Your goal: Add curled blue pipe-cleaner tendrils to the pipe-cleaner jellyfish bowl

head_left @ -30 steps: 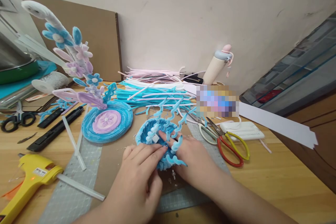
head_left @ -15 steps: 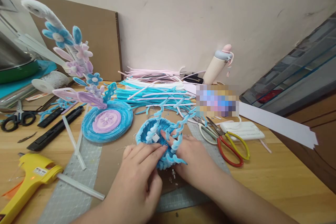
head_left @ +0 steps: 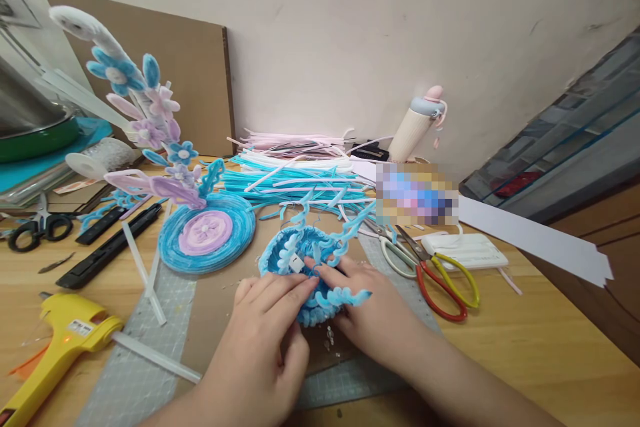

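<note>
A blue fuzzy pipe-cleaner bowl (head_left: 273, 250) sits on the brown cardboard, with several curled light-blue strands (head_left: 345, 296) rising and spreading from it. A small white piece (head_left: 296, 263) shows inside. My left hand (head_left: 265, 327) is closed on the bowl's near left rim, fingertips over the edge. From the right, my right hand (head_left: 370, 307) grips the bowl's other side, its index finger reaching inside and its thumb under the near rim. The curled strands partly cover the right fingers. Small clear beads (head_left: 329, 337) lie just in front of the bowl.
A flowered pipe-cleaner stand on a round blue base (head_left: 170, 247) stands left. A yellow glue gun (head_left: 75, 327) with a glue stick lies near left. Red-and-yellow-handled scissors (head_left: 445, 280) lie right. Bundled pipe cleaners (head_left: 295, 180) and a bottle (head_left: 413, 130) are behind.
A curled strand at the bowl's right has swung outward over my right hand. My right fingers have shifted slightly inside the bowl; my left hand keeps its hold.
</note>
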### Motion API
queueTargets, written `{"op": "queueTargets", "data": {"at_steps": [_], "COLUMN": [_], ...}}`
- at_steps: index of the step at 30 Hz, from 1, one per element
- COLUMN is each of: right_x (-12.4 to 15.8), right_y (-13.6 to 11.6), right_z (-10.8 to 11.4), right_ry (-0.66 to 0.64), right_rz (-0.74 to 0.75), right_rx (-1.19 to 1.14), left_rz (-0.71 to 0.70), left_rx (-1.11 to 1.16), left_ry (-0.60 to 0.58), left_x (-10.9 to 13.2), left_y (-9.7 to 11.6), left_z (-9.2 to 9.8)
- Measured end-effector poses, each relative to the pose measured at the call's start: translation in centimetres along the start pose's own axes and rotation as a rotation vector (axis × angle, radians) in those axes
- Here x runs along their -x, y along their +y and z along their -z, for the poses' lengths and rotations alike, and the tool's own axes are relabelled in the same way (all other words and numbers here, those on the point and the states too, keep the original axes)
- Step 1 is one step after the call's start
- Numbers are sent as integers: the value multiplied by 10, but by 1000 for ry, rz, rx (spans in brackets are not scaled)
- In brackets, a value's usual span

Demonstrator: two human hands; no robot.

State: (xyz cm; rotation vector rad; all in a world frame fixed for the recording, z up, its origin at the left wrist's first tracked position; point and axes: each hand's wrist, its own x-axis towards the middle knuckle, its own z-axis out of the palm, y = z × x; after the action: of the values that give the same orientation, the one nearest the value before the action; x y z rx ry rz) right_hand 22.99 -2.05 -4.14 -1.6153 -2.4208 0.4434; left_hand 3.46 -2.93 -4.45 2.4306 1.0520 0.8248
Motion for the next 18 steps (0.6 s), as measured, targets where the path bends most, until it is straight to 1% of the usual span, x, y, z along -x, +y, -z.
{"op": "queueTargets", "data": {"at_steps": [6, 11, 18], "right_x": [1, 0, -2], "right_y": [0, 0, 0], "right_z": [-4, -3, -4], "right_ry": [2, -7, 15], "right_rz": [-35, -8, 9], "right_rx": [-5, 27, 33], "left_rz": [3, -5, -6], "left_rx": [-10, -6, -14], "left_ry": [2, -1, 0], "left_x": [-1, 0, 0], "left_y": [-1, -1, 0], "left_z": [-1, 0, -1]}}
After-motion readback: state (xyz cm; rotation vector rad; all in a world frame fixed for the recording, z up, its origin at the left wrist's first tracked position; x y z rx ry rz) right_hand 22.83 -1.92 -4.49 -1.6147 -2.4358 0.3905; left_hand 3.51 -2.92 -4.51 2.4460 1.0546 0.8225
